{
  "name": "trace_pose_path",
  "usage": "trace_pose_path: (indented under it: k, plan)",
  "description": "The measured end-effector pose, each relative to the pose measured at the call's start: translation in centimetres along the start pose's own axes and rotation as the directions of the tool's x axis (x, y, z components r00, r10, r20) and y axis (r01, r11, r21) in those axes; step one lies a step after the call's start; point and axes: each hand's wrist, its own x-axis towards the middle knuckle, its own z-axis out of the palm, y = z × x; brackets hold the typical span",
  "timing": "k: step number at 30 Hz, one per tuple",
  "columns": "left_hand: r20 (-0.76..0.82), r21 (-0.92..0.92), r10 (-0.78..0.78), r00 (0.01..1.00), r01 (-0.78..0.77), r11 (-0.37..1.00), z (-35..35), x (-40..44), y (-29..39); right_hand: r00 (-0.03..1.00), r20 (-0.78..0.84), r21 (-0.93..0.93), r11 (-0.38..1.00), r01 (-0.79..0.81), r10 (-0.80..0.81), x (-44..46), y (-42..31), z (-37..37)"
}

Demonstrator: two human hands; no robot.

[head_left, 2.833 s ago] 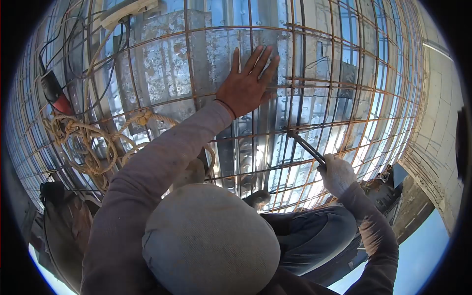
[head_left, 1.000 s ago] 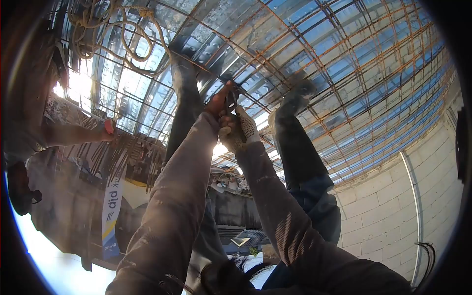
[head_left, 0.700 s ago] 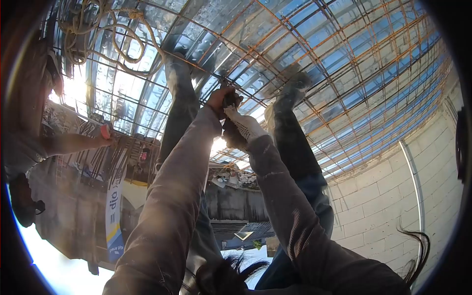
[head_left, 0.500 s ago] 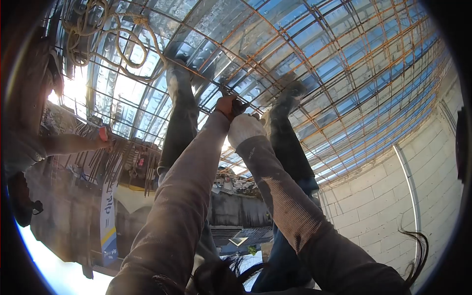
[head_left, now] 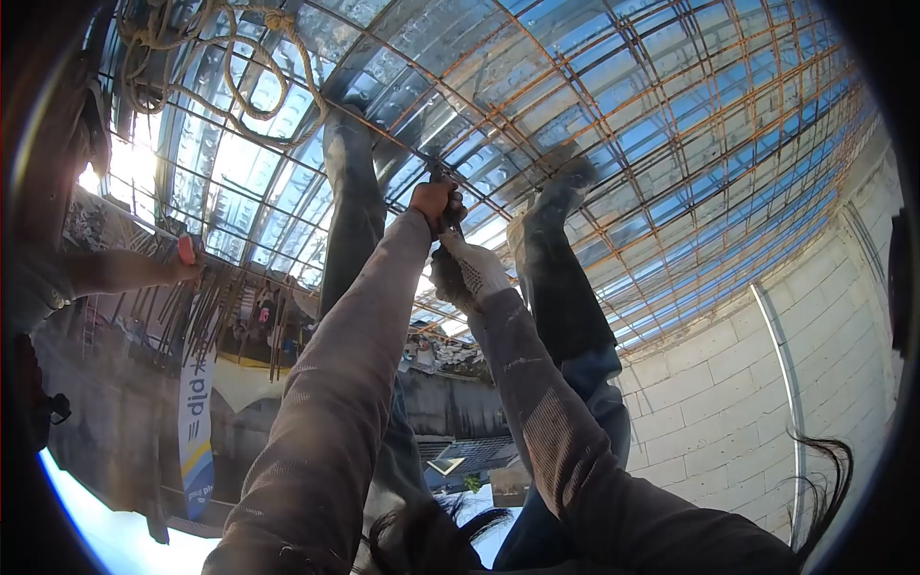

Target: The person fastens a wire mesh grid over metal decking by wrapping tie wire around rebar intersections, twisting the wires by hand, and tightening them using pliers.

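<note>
While both forearms reach up the middle of the head view, the left hand [head_left: 433, 201], bare, is clenched around the upper part of a dark tool [head_left: 456, 218], just beside a crossing of bars in the rusty bar mesh [head_left: 563, 61]. Right hand [head_left: 471, 272], in a pale dotted glove, sits lower, close beneath the left, fingers curled around the tool's lower part; exact grip partly hidden. Tool is at the near part of the metal deck [head_left: 470, 43], between the person's legs, roughly upright in view; its tip is too dark to tell, so touching the mesh or not can't be told. Mesh lies over the ribbed, shiny deck. Left foot [head_left: 347, 129] is on the mesh to the left of the hands, right foot [head_left: 565, 184] to the right. Looped rope [head_left: 257, 107] lies toward the deck's far left corner, one loop near the left foot. Off the deck's left edge, a co-worker's arm [head_left: 120, 272] reaches in, something red [head_left: 186, 251] at the hand, well apart from the person's own hands. Below that, thin rods [head_left: 192, 299] and a hanging banner [head_left: 195, 422]. Pale block wall [head_left: 709, 393] runs along the deck's right edge, white pipe [head_left: 781, 369] on it.
</note>
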Motion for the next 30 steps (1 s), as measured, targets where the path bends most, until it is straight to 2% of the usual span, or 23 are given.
trace_pose_path:
  k: [1, 2, 3, 5, 6, 7, 9, 10, 11, 12, 13, 14, 16, 17, 18, 19, 20, 21, 23, 24, 26, 27, 30]
  plan:
    - [0.019, -0.079, 0.012, 1.0, -0.011, 0.997, 0.2, 0.1, -0.8, 0.974, -0.19, -0.515, 0.857, 0.006, -0.121, -1.1, -1.3, 0.2]
    - [-0.143, 0.01, 0.029, 0.989, -0.028, 1.0, 2.1, -1.0, -0.7, 0.907, -0.061, -0.995, 0.092, -0.024, -0.417, -2.7, -3.1, 1.3]
    - [-0.17, 0.024, 0.084, 0.982, -0.082, 0.996, 2.3, 0.0, -1.6, 0.905, -0.059, -0.996, 0.086, -0.024, -0.421, -2.6, -3.0, 1.8]
    - [-0.18, -0.043, 0.175, 0.968, -0.186, 0.982, 2.5, 2.1, -3.1, 0.804, -0.038, -0.969, -0.176, -0.175, -0.593, -1.9, -2.0, 2.6]
    - [-0.176, -0.041, 0.169, 0.97, -0.179, 0.983, 2.5, 2.0, -3.2, 0.747, -0.008, -0.921, -0.285, -0.264, -0.665, -1.7, -1.6, 2.6]
    - [-0.151, 0.014, 0.128, 0.98, -0.127, 0.992, 1.8, 1.8, -2.9, 0.746, -0.015, -0.923, -0.278, -0.267, -0.666, -1.5, -1.5, 2.5]
    - [-0.133, 0.074, 0.091, 0.987, -0.082, 0.994, 0.4, 0.2, -1.2, 0.921, 0.099, -0.896, -0.436, -0.082, -0.376, -0.3, -1.3, 2.5]
    - [0.009, 0.138, -0.029, 1.0, 0.027, 0.99, 0.0, -2.1, 0.3, 0.885, 0.051, -0.953, -0.287, -0.096, -0.464, 1.5, -0.2, 1.3]
    - [0.142, 0.219, -0.163, 0.976, 0.13, 0.967, -0.8, -3.5, 1.3, 0.884, 0.048, -0.955, -0.28, -0.096, -0.465, 2.3, 1.0, 0.5]
    - [0.245, 0.252, -0.237, 0.94, 0.175, 0.952, -2.6, -3.0, 1.4, 0.967, 0.09, -0.795, 0.567, 0.215, -0.24, 3.0, 2.5, -0.4]
    - [0.244, 0.257, -0.238, 0.94, 0.174, 0.951, -2.7, -3.0, 1.2, 0.943, 0.305, 0.012, 0.991, 0.132, -0.129, 2.9, 3.7, -0.5]
    - [0.294, 0.184, -0.181, 0.938, 0.13, 0.974, -2.7, -3.0, 0.9, 0.831, 0.503, 0.739, 0.617, -0.272, -0.236, 3.0, 4.7, -0.5]
    - [0.385, -0.054, -0.036, 0.922, 0.062, 0.997, -1.5, -4.2, 0.9, 0.867, 0.448, 0.746, 0.625, -0.229, -0.217, 2.7, 5.4, 1.4]
    - [0.194, -0.07, -0.077, 0.978, 0.093, 0.993, -1.5, -3.3, 0.9, 0.905, 0.386, 0.759, 0.619, -0.201, -0.18, 2.7, 5.2, 1.7]
    - [0.253, -0.132, -0.127, 0.959, 0.165, 0.977, -2.5, -1.2, 0.2, 0.911, 0.373, 0.768, 0.609, -0.198, -0.175, 1.9, 4.9, 1.8]
    - [0.318, -0.193, -0.167, 0.933, 0.236, 0.952, -1.5, -2.4, 0.7, 0.98, 0.194, 0.616, 0.783, -0.084, -0.048, 0.7, 3.9, 1.6]
    - [0.008, -0.109, -0.122, 0.992, 0.122, 0.986, 1.0, -3.3, 0.2, 0.999, -0.017, 0.401, 0.916, -0.019, 0.028, -0.3, 2.6, 1.3]
    - [-0.059, -0.096, -0.099, 0.993, 0.093, 0.991, 1.8, -3.1, -0.3, 0.979, -0.162, -0.113, 0.988, 0.107, -0.124, -0.6, 1.9, -0.4]
    - [-0.213, -0.043, -0.038, 0.976, 0.03, 0.999, 3.7, -3.8, -0.5, 0.887, -0.375, -0.392, 0.913, 0.113, -0.271, -1.8, 0.0, -1.5]
    - [-0.257, 0.079, 0.034, 0.966, -0.014, 0.997, 3.0, -1.6, -1.7, 0.886, -0.37, -0.396, 0.91, 0.12, -0.278, -1.2, -0.7, -2.3]
    - [-0.234, 0.158, 0.1, 0.967, -0.064, 0.985, 2.9, -1.1, -1.7, 0.926, -0.15, -0.612, 0.768, 0.189, -0.347, 0.9, -1.4, -4.4]
    - [-0.217, 0.238, 0.153, 0.964, -0.1, 0.966, 2.3, -1.0, -2.1, 0.926, -0.153, -0.612, 0.769, 0.185, -0.345, 1.1, -1.2, -3.9]
    - [-0.112, 0.332, 0.098, 0.989, -0.056, 0.942, 1.3, -3.2, -0.2, 0.919, -0.278, -0.722, 0.692, -0.008, -0.279, 2.3, 0.0, 0.7]
